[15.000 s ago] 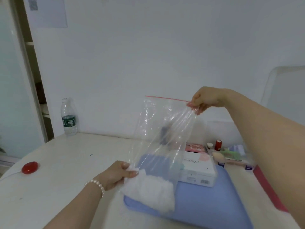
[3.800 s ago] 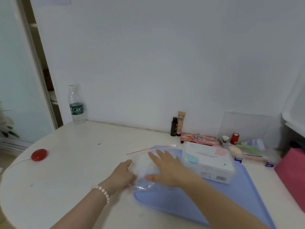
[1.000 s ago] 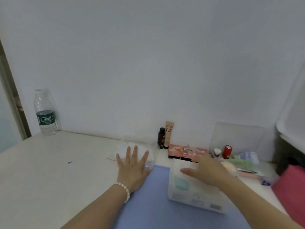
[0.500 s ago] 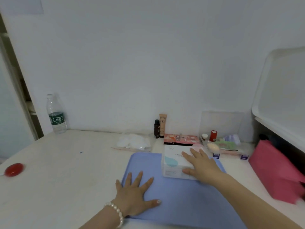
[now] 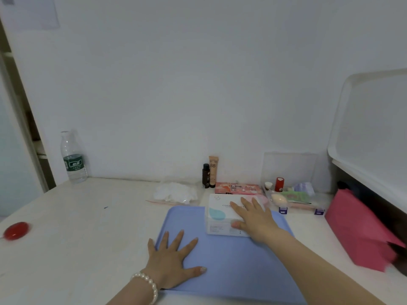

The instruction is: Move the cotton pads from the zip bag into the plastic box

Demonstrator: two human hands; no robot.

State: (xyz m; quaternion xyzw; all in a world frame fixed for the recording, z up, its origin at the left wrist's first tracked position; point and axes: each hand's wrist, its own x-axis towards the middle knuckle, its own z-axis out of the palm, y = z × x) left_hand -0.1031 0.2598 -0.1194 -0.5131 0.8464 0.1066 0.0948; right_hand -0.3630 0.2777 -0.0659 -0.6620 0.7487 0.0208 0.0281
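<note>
The left hand [image 5: 170,260] lies flat, fingers spread, on a blue mat [image 5: 231,271], the right hand [image 5: 253,219] rests with straight fingers on the box [image 5: 218,214], and the bag [image 5: 176,193] of pads lies beyond the mat on the table [image 5: 77,227].

"BB" on the beige tube [image 5: 213,170] far centre by the wall. "COSM…" partly readable on the white box [image 5: 222,213] lid, rest covered by the right hand [image 5: 253,219]. Water bottle [image 5: 73,158] label at left too blurred to read.
</note>
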